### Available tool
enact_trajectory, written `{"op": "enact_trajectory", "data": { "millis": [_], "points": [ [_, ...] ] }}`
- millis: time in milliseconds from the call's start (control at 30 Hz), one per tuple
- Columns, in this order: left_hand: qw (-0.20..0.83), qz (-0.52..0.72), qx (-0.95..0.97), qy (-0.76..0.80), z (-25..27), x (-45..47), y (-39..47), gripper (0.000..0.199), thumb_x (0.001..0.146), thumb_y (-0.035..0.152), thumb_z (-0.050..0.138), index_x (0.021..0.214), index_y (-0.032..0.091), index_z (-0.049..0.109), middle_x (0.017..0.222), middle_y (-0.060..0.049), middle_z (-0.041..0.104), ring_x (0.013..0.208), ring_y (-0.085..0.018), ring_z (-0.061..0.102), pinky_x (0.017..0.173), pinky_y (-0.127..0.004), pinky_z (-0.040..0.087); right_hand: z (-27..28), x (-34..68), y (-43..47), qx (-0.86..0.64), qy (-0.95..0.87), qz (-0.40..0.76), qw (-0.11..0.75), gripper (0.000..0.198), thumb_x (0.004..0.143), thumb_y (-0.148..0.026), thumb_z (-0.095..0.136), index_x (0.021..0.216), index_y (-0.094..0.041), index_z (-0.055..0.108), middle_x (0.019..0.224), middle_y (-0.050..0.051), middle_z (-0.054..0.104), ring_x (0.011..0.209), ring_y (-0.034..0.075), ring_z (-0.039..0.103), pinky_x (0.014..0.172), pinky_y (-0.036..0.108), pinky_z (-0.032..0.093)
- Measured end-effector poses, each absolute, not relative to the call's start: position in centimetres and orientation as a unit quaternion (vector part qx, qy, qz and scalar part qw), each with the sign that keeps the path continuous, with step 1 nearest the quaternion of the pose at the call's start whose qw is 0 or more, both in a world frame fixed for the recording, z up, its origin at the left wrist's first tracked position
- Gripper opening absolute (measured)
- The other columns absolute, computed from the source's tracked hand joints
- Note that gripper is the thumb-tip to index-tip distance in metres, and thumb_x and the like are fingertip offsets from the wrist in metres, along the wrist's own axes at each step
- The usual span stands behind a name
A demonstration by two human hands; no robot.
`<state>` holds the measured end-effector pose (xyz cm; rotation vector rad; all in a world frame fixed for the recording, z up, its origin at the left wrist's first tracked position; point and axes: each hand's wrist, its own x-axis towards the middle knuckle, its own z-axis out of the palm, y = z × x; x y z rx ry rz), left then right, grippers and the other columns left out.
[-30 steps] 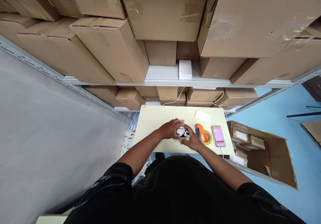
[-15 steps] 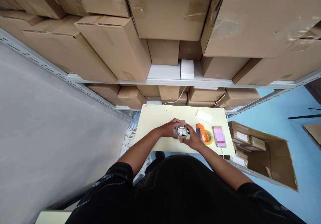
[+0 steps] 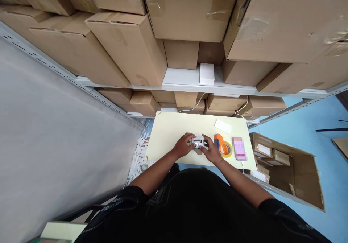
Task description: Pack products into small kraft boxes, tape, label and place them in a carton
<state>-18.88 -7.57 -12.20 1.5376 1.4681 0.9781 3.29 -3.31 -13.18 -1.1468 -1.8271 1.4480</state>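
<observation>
Over the front middle of the pale table (image 3: 168, 127), a small box (image 3: 198, 141) with white, silver and green faces and a dark mark sits between my hands. My left hand (image 3: 185, 145) grips its left side, with the fingers along the far edge and the thumb at the near edge. On the opposite side my right hand (image 3: 211, 149) holds it between thumb and fingers. A bit of brown cardboard shows just below the box. Right of my right hand lies an orange tape dispenser (image 3: 220, 141), beside a roll of yellow tape (image 3: 228, 150).
A white card or flat box (image 3: 222, 126) and a pink, blurred-out phone-like thing (image 3: 239, 148) with a cable lie on the table. Shelves of cardboard boxes (image 3: 190, 11) rise behind. An open carton (image 3: 301, 177) holds smaller boxes at right. White scraps (image 3: 137, 156) litter the floor at left.
The box has turned in my hands: a round shiny part faced up before, and a flatter white and silver face shows now. The brown flap at its far side no longer shows.
</observation>
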Motion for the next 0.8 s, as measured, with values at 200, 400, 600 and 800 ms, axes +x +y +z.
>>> {"op": "enact_trajectory", "data": {
  "millis": [200, 400, 600, 800],
  "points": [
    [0.297, 0.331, 0.706, 0.551, -13.8, -20.1, -9.3, 0.055, 0.094, 0.044, 0.069, 0.145, 0.026, 0.058, 0.157, -0.012, 0.048, 0.145, -0.029, 0.049, 0.120, -0.048, 0.045, -13.2, 3.7, -3.4, -0.404, -0.676, 0.552, 0.273, 0.041, 0.097, -0.045, 0.061, 0.136, -0.030, 0.057, 0.161, 0.009, 0.046, 0.144, 0.029, 0.050, 0.111, 0.050, 0.051],
    [0.266, 0.289, 0.753, 0.527, -14.8, -20.5, -10.1, 0.095, 0.080, 0.060, 0.081, 0.158, 0.023, 0.040, 0.167, -0.017, 0.033, 0.151, -0.034, 0.041, 0.120, -0.050, 0.045, -13.1, 4.3, -3.5, -0.368, -0.754, 0.494, 0.228, 0.084, 0.087, -0.048, 0.075, 0.158, -0.030, 0.034, 0.162, 0.014, 0.043, 0.149, 0.033, 0.044, 0.115, 0.056, 0.047],
    [0.221, 0.325, 0.724, 0.566, -15.2, -18.8, -10.6, 0.069, 0.093, 0.052, 0.068, 0.151, 0.021, 0.046, 0.158, -0.018, 0.045, 0.146, -0.031, 0.048, 0.117, -0.050, 0.048, -13.5, 4.0, -2.6, -0.358, -0.800, 0.433, 0.212, 0.059, 0.095, -0.039, 0.065, 0.151, -0.030, 0.050, 0.162, 0.011, 0.044, 0.149, 0.031, 0.044, 0.117, 0.056, 0.045],
    [0.263, 0.310, 0.729, 0.550, -15.2, -20.0, -10.2, 0.087, 0.083, 0.056, 0.077, 0.155, 0.022, 0.041, 0.162, -0.017, 0.038, 0.147, -0.033, 0.045, 0.116, -0.049, 0.048, -12.5, 5.0, -1.6, -0.318, -0.785, 0.501, 0.177, 0.077, 0.089, -0.017, 0.054, 0.161, -0.036, 0.036, 0.171, 0.004, 0.030, 0.158, 0.027, 0.029, 0.116, 0.052, 0.047]
  ]
}}
